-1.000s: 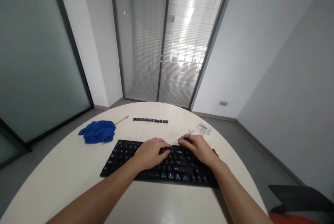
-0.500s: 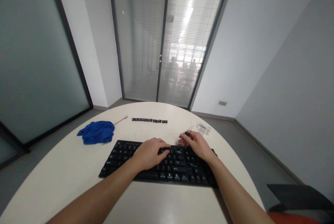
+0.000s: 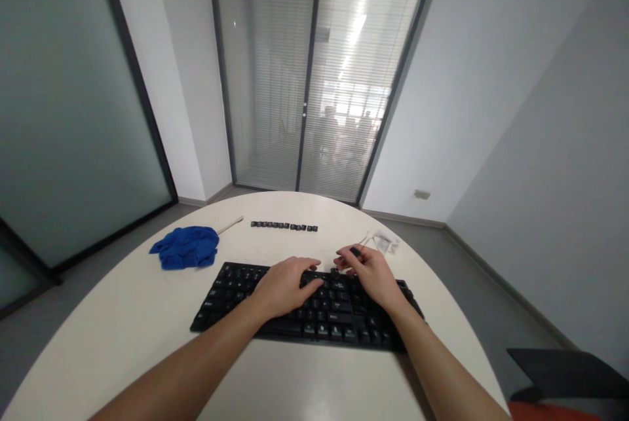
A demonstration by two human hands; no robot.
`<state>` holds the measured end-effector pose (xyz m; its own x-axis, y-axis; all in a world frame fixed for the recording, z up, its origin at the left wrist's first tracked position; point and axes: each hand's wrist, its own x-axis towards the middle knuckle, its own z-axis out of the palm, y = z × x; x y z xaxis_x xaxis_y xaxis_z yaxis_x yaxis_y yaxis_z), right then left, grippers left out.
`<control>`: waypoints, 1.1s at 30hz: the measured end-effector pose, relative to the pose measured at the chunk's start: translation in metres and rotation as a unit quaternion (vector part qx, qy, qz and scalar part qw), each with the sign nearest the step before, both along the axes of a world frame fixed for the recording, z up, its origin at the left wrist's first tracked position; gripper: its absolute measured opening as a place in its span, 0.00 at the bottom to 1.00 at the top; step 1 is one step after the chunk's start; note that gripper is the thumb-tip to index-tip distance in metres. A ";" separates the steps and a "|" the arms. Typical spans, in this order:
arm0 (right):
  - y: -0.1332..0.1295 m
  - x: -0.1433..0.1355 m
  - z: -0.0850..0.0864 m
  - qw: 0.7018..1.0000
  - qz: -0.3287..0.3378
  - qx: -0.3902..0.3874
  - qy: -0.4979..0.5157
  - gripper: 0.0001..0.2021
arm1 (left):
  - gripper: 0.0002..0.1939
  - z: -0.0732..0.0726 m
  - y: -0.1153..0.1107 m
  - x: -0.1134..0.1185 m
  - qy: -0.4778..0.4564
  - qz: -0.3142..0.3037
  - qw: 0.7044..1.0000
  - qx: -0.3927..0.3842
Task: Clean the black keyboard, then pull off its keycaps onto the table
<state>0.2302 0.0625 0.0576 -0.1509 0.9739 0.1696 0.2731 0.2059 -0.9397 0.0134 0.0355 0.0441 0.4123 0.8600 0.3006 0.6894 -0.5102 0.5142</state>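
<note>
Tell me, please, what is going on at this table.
A person is working at a black keyboard. Their left hand rests on it, while their right hand, above its far edge, holds a small dark item in the fingers. Beyond the keyboard, small black keycaps lie in a row. A blue cloth lies to the left, and a clear packet lies beyond the right hand.

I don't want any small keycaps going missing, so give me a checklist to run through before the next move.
1. Keyboard lying flat on the table: ok.
2. Left hand resting on the keyboard: ok.
3. Wire tool held in the right hand: ok.
4. Loose keycaps lined up beyond the keyboard: ok.
5. Blue cloth apart from the keyboard: ok.
6. Key by the right fingertips, seated or loose: cannot tell, too small.
</note>
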 end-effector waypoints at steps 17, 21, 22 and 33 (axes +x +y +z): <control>-0.013 -0.025 -0.001 0.999 0.005 0.012 0.043 0.21 | 0.11 0.004 0.000 -0.001 -0.090 -0.064 0.994 -0.017; -0.012 -0.025 -0.006 0.999 0.021 0.009 0.042 0.21 | 0.10 0.004 0.001 0.000 -0.100 -0.060 0.992 -0.051; -0.013 -0.025 -0.006 0.999 0.027 0.010 0.036 0.21 | 0.10 0.004 0.001 0.000 -0.103 -0.056 0.992 -0.056; -0.017 -0.023 -0.001 0.991 0.090 0.089 -0.035 0.14 | 0.12 0.003 0.005 0.000 -0.145 -0.027 0.986 -0.073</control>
<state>0.2077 0.0451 0.0566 -0.3361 0.8858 0.3199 0.2800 0.4183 -0.8641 0.0136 0.0401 0.0467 0.3743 0.8815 0.2880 0.4763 -0.4492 0.7559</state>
